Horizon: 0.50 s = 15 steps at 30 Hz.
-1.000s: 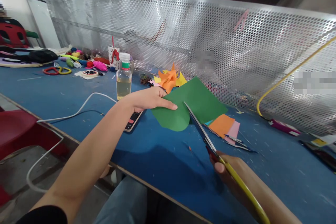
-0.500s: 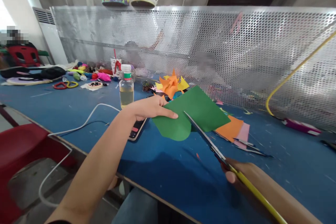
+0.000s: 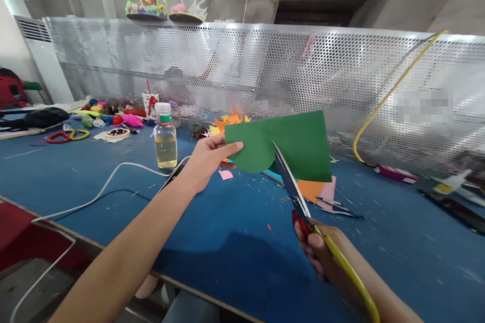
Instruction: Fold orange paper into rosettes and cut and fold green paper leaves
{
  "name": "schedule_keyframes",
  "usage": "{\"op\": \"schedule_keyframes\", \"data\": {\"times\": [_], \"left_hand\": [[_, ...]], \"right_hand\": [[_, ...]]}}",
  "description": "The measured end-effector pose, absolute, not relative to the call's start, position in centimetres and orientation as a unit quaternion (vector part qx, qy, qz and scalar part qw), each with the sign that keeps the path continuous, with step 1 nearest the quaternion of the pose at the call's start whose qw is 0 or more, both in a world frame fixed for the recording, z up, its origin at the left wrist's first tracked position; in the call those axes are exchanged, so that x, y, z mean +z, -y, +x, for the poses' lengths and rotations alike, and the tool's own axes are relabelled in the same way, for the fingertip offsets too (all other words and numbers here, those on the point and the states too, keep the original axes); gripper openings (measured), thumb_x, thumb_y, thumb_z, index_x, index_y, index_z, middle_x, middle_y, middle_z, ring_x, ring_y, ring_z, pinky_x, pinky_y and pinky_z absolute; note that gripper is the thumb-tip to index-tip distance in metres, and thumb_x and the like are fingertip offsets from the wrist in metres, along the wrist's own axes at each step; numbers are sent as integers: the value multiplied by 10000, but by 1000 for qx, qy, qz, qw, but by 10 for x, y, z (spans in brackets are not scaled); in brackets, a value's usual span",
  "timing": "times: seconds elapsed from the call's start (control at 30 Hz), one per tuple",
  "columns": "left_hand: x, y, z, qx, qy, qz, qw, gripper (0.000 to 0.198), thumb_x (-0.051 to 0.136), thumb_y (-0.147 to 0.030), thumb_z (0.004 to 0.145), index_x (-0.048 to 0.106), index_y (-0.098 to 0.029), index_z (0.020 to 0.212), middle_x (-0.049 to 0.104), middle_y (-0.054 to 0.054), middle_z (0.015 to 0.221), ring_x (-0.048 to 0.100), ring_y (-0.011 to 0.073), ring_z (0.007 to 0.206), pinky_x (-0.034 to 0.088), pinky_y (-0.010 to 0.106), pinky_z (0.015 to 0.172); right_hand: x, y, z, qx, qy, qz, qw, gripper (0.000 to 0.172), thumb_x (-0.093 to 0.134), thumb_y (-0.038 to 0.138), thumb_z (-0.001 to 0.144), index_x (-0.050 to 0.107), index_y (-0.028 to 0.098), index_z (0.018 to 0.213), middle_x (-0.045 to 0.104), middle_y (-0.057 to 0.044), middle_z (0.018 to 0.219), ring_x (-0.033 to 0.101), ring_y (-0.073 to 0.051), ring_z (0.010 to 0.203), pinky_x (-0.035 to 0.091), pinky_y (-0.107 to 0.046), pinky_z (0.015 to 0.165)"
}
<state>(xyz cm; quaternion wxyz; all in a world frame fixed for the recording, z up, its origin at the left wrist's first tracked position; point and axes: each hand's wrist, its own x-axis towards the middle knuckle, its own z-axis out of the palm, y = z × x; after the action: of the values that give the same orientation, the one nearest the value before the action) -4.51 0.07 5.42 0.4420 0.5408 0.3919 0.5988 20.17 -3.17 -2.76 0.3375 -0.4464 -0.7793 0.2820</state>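
My left hand (image 3: pixel 217 156) pinches the left end of a sheet of green paper (image 3: pixel 303 144) between thumb and fingers, holding it above the table. The paper's lower edge has a rounded cut on the left side. My right hand (image 3: pixel 316 245) grips scissors (image 3: pixel 291 181) with one red and one yellow handle. Their blades are slightly apart and reach into the paper near its middle, beside the curve. Fingers of the right hand are partly hidden behind the handles.
On the blue table (image 3: pixel 212 247) stand a bottle of yellowish liquid (image 3: pixel 165 149) and a phone (image 3: pixel 173 176) with a white cable. Orange paper (image 3: pixel 310 191) lies beneath the green sheet. Behind rises a perforated metal screen (image 3: pixel 235 70). Another pair of scissors (image 3: pixel 68 135) rests at left.
The green paper has turned so its long side runs more level. The scissors' blades have opened a little and point more steeply upward. The view has swung to the right.
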Motion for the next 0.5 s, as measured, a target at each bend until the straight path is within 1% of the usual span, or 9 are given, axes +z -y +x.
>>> {"op": "schedule_keyframes", "data": {"times": [0.07,0.17,0.23,0.3,0.4,0.5], "left_hand": [[48,1,-32,621,-370,510,466,287,736,-355,648,689,-159,853,712,59,793,651,149,630,521,235,510],[43,7,-20,646,-348,481,480,320,750,-330,634,691,-144,888,723,86,843,679,191,696,556,275,572],[43,11,-16,668,-337,477,462,318,754,-312,632,696,-135,890,725,95,888,687,202,748,571,291,646],[43,15,-15,684,-340,482,429,309,757,-303,630,702,-129,881,727,94,891,688,208,776,577,298,689],[45,22,-11,690,-361,498,381,280,748,-306,642,708,-132,858,733,78,860,689,211,765,586,292,669],[45,31,-4,682,-377,520,350,195,737,-278,655,712,-131,781,735,59,796,690,194,718,585,253,623]], "right_hand": [[-26,35,197,313,774,-440,331,637,214,812,712,422,213,654,379,32,480,308,-97,384,258,-247,368],[-27,40,193,342,764,-438,329,670,218,852,661,411,211,658,385,31,513,310,-89,398,266,-234,355],[-29,40,193,347,761,-438,331,688,215,867,639,414,208,669,372,34,530,312,-89,413,270,-229,355],[-32,38,193,349,760,-434,334,692,237,868,633,426,205,700,360,40,544,309,-88,424,277,-227,362],[-36,34,194,351,763,-418,346,730,258,875,613,461,196,787,380,34,593,318,-94,447,309,-235,386],[-42,30,196,339,773,-406,351,779,263,875,606,496,195,906,432,15,652,365,-115,485,357,-251,432]]}}
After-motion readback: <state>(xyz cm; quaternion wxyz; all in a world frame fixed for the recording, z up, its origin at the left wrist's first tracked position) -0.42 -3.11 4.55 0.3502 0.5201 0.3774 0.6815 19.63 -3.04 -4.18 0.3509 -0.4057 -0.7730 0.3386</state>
